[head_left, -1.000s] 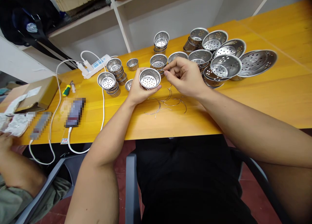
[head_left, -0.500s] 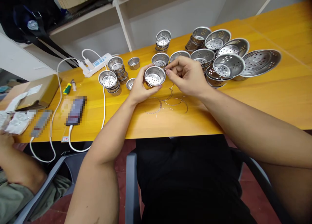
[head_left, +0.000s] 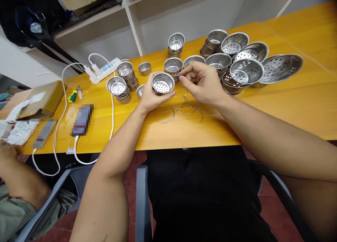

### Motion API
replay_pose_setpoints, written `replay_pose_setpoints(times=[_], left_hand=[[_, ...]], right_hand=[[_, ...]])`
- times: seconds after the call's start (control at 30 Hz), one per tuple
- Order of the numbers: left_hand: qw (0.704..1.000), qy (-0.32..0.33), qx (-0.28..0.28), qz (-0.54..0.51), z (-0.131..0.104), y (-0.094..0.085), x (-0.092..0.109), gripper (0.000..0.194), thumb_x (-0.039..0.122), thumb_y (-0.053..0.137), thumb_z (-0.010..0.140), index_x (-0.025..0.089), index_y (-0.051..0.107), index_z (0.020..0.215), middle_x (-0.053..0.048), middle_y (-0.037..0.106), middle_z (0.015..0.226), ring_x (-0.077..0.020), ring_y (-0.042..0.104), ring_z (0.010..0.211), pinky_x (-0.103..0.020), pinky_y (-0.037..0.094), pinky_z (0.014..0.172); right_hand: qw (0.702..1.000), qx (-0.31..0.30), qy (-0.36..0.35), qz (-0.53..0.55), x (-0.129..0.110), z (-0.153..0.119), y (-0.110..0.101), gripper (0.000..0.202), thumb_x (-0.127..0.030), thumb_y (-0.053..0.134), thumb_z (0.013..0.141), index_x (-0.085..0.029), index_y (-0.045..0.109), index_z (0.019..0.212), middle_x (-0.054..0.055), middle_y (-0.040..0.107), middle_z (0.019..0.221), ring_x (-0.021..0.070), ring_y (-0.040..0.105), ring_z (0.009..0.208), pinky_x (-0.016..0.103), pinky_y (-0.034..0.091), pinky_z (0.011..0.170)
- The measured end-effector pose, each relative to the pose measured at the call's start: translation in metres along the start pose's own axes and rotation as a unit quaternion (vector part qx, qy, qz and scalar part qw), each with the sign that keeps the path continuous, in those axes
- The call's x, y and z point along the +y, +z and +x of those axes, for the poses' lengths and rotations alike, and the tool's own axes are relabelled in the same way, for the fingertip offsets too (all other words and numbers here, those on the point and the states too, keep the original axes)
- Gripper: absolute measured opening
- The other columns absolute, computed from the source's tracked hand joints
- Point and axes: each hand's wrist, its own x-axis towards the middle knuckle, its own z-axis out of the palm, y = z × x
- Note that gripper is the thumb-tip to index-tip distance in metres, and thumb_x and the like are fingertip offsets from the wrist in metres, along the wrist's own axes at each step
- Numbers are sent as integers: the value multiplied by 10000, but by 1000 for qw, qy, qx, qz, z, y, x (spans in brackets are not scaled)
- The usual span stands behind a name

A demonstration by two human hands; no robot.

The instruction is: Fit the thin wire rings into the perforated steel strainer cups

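Observation:
My left hand (head_left: 152, 97) is closed around a small perforated metal cup (head_left: 163, 83), its open top tilted towards me. Just right of the cup, my right hand (head_left: 201, 79) pinches a thin curved wire (head_left: 176, 76) between thumb and forefinger. The wire's left end is close to the cup's rim; I cannot tell whether they touch. Below the hands, several loose bent wires (head_left: 190, 112) lie on the yellow table (head_left: 210, 131). A small cup (head_left: 140, 91) stands partly hidden behind my left hand.
Stacked perforated cups (head_left: 116, 86) stand at left, with larger perforated bowls (head_left: 246, 71) at right. A power strip (head_left: 105, 70), white cable (head_left: 113, 117), screwdriver (head_left: 72, 96), phone (head_left: 82, 119) and cardboard box (head_left: 47, 98) lie leftward. Another person's arm (head_left: 22, 178) rests at far left.
The cup in my left hand has shifted slightly left, away from my right fingers, and turned a little. More of the curved wire shows between the cup and my right hand.

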Motion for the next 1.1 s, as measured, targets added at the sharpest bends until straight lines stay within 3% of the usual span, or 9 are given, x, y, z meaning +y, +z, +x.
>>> replay_pose_setpoints(times=[0.2, 0.37, 0.53, 0.67, 0.83, 1.1], left_hand=[[999, 20, -8, -24, -2, -1, -8, 998, 901, 852, 985, 375, 410, 1710, -112, 706, 1602, -330, 787, 1489, -546, 678, 1282], [999, 9, -34, -22, -3, -1, -15, 1031, 871, 869, 987, 382, 365, 1741, -118, 673, 1651, -345, 752, 1530, -584, 627, 1341], [999, 6, -37, -28, -3, -3, -10, 1012, 843, 921, 963, 369, 416, 1700, -110, 702, 1612, -335, 774, 1496, -591, 628, 1346], [1000, 0, -16, -20, -2, -2, -3, 994, 911, 893, 944, 352, 470, 1650, -107, 741, 1555, -312, 819, 1432, -550, 693, 1265], [1000, -11, -25, -4, -1, 1, 3, 982, 919, 875, 955, 355, 477, 1654, -99, 761, 1537, -290, 839, 1385, -542, 713, 1206], [1000, -23, -5, 3, 3, -2, 23, 948, 844, 1058, 802, 301, 684, 1482, -97, 791, 1438, -315, 808, 1382, -589, 689, 1267]], right_hand=[[1000, 2, 3, 0, -2, 1, -1, 442, -690, 989, 1023, -311, 763, 998, -8, 582, 709, 196, 503, 647, 382, 443, 555], [1000, 3, 6, -1, -1, 1, 0, 467, -726, 988, 1013, -316, 764, 1004, -8, 579, 706, 196, 490, 642, 385, 451, 550], [1000, 3, 10, 4, -2, 0, 0, 468, -716, 997, 1007, -315, 756, 994, -10, 578, 706, 191, 486, 636, 388, 449, 552], [1000, 4, 24, 14, -4, 0, 0, 446, -686, 1014, 992, -328, 748, 996, -8, 562, 714, 204, 471, 639, 401, 426, 559], [999, 7, 36, 10, -7, 1, 1, 488, -750, 1000, 971, -338, 742, 1007, -2, 563, 725, 219, 473, 650, 404, 412, 565], [1000, 5, 27, -1, -9, 0, 0, 486, -751, 996, 979, -330, 754, 978, -2, 570, 696, 212, 486, 637, 399, 426, 547]])
